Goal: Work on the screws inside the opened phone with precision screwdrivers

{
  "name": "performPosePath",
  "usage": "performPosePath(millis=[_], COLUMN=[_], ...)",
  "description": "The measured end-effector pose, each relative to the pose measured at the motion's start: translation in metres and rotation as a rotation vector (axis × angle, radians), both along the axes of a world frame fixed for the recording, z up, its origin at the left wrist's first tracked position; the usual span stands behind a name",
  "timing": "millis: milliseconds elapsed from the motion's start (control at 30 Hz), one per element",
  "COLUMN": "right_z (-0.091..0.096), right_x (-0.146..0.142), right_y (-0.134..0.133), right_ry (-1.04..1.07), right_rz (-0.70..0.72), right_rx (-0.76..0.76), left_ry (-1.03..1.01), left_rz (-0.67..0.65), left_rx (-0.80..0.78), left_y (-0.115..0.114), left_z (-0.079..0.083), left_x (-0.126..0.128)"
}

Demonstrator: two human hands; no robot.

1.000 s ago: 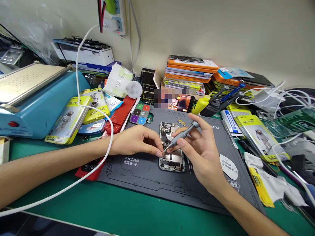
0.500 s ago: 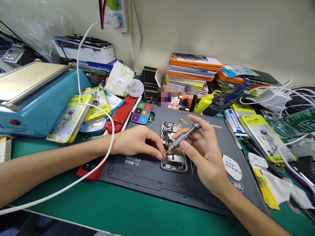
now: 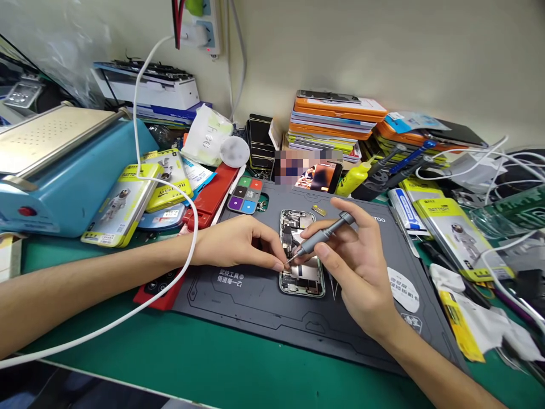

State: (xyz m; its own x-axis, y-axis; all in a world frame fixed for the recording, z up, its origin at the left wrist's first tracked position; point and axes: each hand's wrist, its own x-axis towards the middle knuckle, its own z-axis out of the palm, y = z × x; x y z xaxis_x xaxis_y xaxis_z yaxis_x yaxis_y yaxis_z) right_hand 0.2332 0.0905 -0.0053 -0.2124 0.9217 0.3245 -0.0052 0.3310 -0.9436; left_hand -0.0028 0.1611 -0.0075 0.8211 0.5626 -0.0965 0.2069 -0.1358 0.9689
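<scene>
While a mat [image 3: 255, 301] is bearing an opened phone [image 3: 303, 282] at its middle, the left hand [image 3: 236, 244] is pinching fingertips together at the phone's edge, and the right hand [image 3: 361, 267] is clamping a screwdriver [image 3: 321, 236], tip inside.

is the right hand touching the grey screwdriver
Touching. The head view shows the right hand gripping the grey screwdriver, thumb and fingers closed around its shaft.

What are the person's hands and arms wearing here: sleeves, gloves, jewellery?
The left hand and right hand are bare: no gloves, rings, watch or bands show. The left forearm and right forearm are uncovered to the picture's edge; no sleeve is in view.
</scene>
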Motion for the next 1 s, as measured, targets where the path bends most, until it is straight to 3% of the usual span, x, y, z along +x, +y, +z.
performPosePath(millis=[467,1000], right_z=[-0.0011,0.0008], right_x=[-0.0001,-0.0020], right_y=[-0.0033,-0.0008], right_ry=[-0.046,-0.021], right_rz=[-0.006,-0.101], right_rx=[0.118,0.072], left_ry=[-0.013,-0.089], left_rz=[0.062,0.144], left_rx=[-0.020,-0.122], left_y=[-0.0009,-0.0003], left_z=[0.0043,0.0060], left_x=[0.0018,0.0028])
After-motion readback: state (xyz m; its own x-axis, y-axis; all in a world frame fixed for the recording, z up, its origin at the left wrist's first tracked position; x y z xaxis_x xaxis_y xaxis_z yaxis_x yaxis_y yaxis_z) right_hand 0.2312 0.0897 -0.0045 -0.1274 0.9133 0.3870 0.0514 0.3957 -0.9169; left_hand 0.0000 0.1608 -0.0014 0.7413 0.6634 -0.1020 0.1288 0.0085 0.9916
